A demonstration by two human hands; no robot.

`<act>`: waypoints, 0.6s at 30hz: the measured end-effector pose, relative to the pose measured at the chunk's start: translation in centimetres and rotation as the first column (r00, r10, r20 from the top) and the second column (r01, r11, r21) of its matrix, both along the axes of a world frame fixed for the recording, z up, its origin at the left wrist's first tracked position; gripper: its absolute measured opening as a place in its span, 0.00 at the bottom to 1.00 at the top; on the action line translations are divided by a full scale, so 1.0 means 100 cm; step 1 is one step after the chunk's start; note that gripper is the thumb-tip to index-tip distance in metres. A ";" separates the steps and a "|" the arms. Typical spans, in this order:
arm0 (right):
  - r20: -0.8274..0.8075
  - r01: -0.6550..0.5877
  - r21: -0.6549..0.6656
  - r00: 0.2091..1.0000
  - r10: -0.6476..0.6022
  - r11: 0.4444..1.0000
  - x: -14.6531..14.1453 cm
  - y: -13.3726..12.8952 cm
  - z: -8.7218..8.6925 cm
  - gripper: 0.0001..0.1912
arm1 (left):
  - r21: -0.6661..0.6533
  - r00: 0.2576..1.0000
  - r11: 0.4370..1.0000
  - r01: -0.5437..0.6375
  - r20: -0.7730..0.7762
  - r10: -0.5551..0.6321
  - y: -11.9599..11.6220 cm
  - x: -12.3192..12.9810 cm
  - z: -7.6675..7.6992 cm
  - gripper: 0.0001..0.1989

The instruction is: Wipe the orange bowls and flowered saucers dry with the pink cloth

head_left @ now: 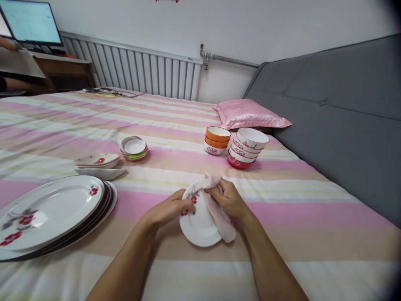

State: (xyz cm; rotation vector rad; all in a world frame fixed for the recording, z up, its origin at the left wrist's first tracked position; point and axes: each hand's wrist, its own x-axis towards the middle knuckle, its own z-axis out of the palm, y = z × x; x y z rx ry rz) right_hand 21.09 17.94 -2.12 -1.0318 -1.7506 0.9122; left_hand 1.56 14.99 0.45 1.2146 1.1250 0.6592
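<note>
A small white plate (200,225) with red flowers is held up above the striped bedspread. My left hand (171,209) grips its left edge, thumb on the top face and fingers beneath. At the plate's upper right rim, my right hand (228,196) is closed on a pale pink cloth (221,221), which hangs down over the plate's right side. To the left lies a stack of large oval plates (59,209). Beyond the small plate stand a stack of orange and white bowls (216,143) and a stack of white and red bowls (246,152).
Small dishes (134,147) and shallow long dishes (97,161) sit left of centre on the bedspread (150,121). A pink pillow (250,113) lies by the grey headboard (338,92). Cables (109,93) are at the far edge. A person's arm (8,43) shows near a monitor (33,23).
</note>
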 end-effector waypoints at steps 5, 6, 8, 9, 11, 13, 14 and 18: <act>0.023 -0.164 -0.057 0.986 0.165 0.985 -0.006 -0.008 0.006 0.09 | -0.133 0.997 0.988 0.077 0.008 -0.077 0.000 -0.002 -0.003 0.11; 0.022 -0.198 -0.073 0.979 0.201 0.977 -0.007 -0.009 0.006 0.09 | -0.156 0.995 0.983 0.099 0.016 -0.098 0.000 -0.003 -0.004 0.11; -0.002 -0.254 -0.104 0.967 0.255 0.962 -0.009 -0.011 0.006 0.09 | -0.182 0.992 0.975 0.126 0.043 -0.120 0.000 -0.002 -0.005 0.10; -0.023 -0.269 -0.113 0.963 0.268 0.956 -0.009 -0.011 0.006 0.09 | -0.185 0.992 0.975 0.121 0.055 -0.112 0.000 -0.002 -0.006 0.10; -0.064 -0.265 -0.125 0.964 0.259 0.956 -0.010 -0.011 0.005 0.09 | -0.180 0.994 0.980 0.082 0.084 -0.067 0.001 0.000 -0.006 0.09; -0.105 -0.233 -0.140 0.970 0.219 0.962 -0.011 -0.009 0.004 0.10 | -0.160 0.990 0.986 0.045 0.140 -0.022 0.002 0.003 -0.007 0.09; -0.129 -0.210 -0.147 0.973 0.192 0.967 -0.011 -0.008 0.004 0.11 | -0.143 0.983 0.989 0.036 0.186 -0.009 0.002 0.003 -0.007 0.11; -0.318 -0.029 -0.164 0.948 -0.025 0.986 -0.009 0.001 -0.001 0.15 | -0.035 0.931 0.999 -0.008 0.365 0.021 0.005 0.004 -0.009 0.25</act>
